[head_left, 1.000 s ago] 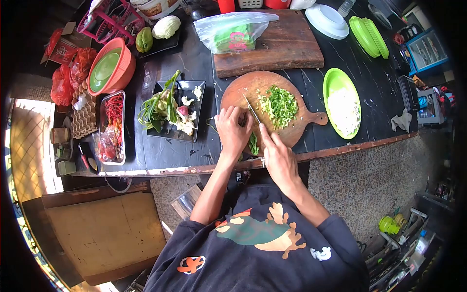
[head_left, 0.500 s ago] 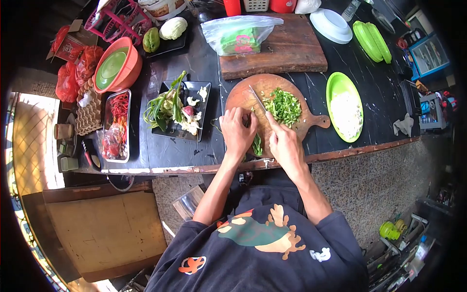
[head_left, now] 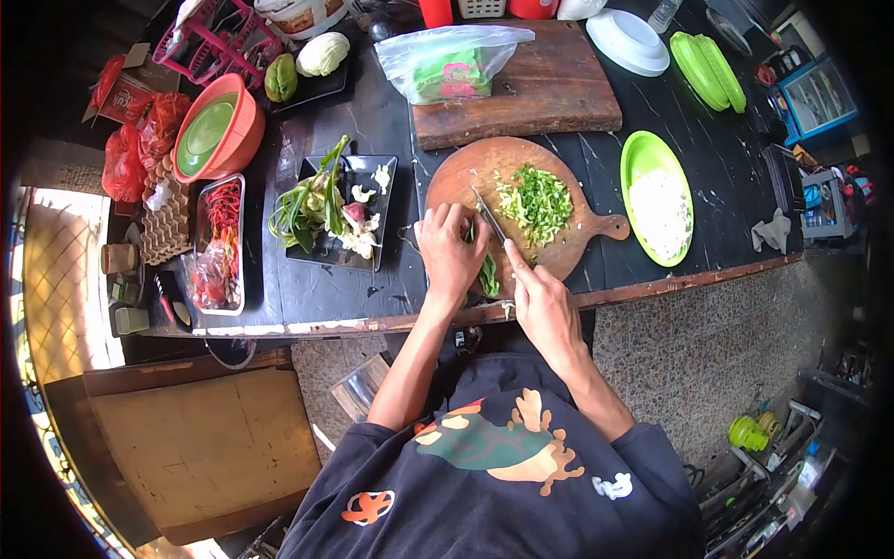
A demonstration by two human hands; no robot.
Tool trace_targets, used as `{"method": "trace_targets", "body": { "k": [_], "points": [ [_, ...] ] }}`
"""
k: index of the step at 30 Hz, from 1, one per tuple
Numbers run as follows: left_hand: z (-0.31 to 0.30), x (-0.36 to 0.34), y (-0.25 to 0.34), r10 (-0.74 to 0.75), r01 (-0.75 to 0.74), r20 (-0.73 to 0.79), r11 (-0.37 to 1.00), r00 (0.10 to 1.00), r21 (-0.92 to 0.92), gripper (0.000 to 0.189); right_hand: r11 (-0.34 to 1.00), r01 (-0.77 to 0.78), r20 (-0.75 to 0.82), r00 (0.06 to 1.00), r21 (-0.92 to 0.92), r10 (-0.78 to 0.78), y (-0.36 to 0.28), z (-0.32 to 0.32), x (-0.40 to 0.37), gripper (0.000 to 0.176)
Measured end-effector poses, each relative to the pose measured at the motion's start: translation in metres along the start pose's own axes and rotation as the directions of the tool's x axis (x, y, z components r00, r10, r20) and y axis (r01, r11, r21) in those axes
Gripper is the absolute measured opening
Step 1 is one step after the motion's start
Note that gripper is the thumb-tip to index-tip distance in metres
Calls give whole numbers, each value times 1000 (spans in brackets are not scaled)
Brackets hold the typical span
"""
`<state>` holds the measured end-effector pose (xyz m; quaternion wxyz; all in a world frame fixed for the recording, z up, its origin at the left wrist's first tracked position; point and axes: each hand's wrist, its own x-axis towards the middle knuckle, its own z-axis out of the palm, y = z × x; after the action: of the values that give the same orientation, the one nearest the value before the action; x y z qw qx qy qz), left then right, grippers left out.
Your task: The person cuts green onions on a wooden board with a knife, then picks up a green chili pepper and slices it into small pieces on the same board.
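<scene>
On the round wooden cutting board (head_left: 559, 261) lies a heap of chopped greens (head_left: 537, 205). My right hand (head_left: 543, 303) grips a knife (head_left: 488, 212), its blade pointing up and left across the board, left of the heap. Curled fingers of my left hand (head_left: 453, 252) press leafy greens (head_left: 488, 276) against the board's left side, close to the blade; most of the bunch is under the hand. To the left, a black square plate (head_left: 349, 259) carries green stalks, a small red onion and pale pieces.
A green oval dish (head_left: 630, 177) with white contents stands right of the board. Behind lies a thick wooden slab (head_left: 559, 84) with a plastic bag (head_left: 452, 65) on it. A tray of red chillies (head_left: 222, 210) and an orange basket (head_left: 244, 140) are at left.
The knife has shifted slightly left and down, away from the chopped heap and towards my left hand. My left hand keeps its hold on the greens. The whole view has shifted slightly.
</scene>
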<state>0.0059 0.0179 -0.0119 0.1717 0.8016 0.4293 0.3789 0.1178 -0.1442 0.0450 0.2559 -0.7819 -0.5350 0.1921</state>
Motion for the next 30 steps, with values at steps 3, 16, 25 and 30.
{"method": "trace_targets", "body": {
  "k": [3,16,25,30],
  "points": [
    [-3,-1,-1,10,-10,23,1000,1000,3,13,1000,-1,4,1000,-1,1,2,1,2,67],
    [-2,0,-2,1,-2,26,1000,1000,25,15,996,57,68,996,-68,-52,9,-5,0,76],
    [0,1,-4,20,-21,32,1000,999,8,13,984,98,103,991,-148,-84,-3,4,21,79],
    [1,1,-4,14,-14,7,1000,1000,6,17,985,124,67,991,-120,-116,4,18,52,72]
  ]
}}
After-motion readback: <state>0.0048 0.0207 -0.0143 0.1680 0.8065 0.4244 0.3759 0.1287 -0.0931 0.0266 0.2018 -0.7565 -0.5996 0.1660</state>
